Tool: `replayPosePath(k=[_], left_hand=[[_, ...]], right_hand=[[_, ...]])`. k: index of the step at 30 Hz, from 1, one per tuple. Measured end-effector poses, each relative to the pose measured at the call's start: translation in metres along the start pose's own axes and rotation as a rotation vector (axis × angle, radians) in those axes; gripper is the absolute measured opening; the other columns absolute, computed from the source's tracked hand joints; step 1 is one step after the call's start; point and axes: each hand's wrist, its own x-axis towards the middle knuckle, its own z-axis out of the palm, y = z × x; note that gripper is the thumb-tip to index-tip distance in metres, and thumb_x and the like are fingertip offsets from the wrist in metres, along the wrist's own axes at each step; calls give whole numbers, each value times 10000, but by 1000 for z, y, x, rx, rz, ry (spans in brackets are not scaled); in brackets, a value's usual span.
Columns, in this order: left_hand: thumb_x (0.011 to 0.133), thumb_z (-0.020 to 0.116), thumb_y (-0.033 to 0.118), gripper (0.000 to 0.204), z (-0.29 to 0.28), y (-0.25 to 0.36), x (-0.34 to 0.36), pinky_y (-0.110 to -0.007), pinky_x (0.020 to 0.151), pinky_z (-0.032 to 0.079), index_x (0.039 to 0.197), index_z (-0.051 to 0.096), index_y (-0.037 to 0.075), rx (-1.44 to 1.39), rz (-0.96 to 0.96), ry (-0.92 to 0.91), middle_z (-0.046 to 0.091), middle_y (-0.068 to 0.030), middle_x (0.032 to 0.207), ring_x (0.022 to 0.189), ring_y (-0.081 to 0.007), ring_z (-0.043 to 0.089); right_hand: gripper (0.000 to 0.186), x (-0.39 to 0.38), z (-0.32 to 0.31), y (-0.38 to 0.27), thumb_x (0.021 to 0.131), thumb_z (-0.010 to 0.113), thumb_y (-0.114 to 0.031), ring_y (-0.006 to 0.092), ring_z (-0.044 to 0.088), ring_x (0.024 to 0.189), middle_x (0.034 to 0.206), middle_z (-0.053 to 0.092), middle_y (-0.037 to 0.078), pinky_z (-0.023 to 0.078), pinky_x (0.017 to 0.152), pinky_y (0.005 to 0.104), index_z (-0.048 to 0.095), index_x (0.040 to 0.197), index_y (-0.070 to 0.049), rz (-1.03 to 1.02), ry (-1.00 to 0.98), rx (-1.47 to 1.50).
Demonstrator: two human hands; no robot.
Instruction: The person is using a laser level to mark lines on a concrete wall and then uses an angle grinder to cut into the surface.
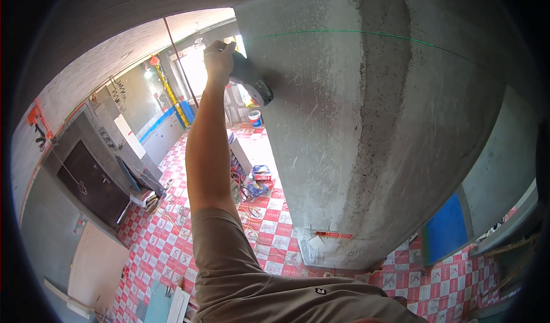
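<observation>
My left arm reaches up and forward, its hand raised beside the edge of a grey plastered wall. The fingers are curled and closed round one end of a dark handheld tool. Its blocky lower end hangs down to the right, close to the wall; its exact kind is unclear. A thin pale strip shows at the hand's left side, too small to name. A bright green line runs across the wall above the tool. My right hand is out of the picture.
Red-and-white checked sheeting covers the floor. Cables, bags and boxes lie near the wall's foot, with a white bucket farther back. A dark door stands left. A blue panel leans at right. A red-orange strip sits low on the wall.
</observation>
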Motion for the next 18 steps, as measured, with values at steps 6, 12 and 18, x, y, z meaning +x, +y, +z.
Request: replayPosePath(k=[6, 12, 18], left_hand=[[850, 676, 259, 287, 7, 30, 0, -357, 681, 480, 812, 673, -25, 100, 81, -143, 670, -127, 773, 723, -189, 611], [844, 754, 299, 305, -8, 4, 34, -303, 625, 482, 856, 613, 29, 59, -8, -373, 574, -53, 765, 682, -131, 555], [893, 608, 211, 203, -5, 0, 29, -324, 708, 444, 869, 576, 12, 147, 236, -442, 567, -42, 837, 775, -134, 503]], right_hand=[[224, 15, 16, 30, 834, 552, -228, 215, 587, 485, 580, 576, 93, 461, 439, 401, 638, 724, -53, -259, 3, -176], [181, 44, 21, 111, 692, 706, -241, 337, 670, 912, 914, 689, 116, 543, 757, 507, 728, 834, -131, -88, 116, -540], [361, 60, -10, 68, 853, 564, -353, 373, 649, 976, 1010, 681, 199, 503, 856, 514, 715, 998, -59, 126, 237, -734]])
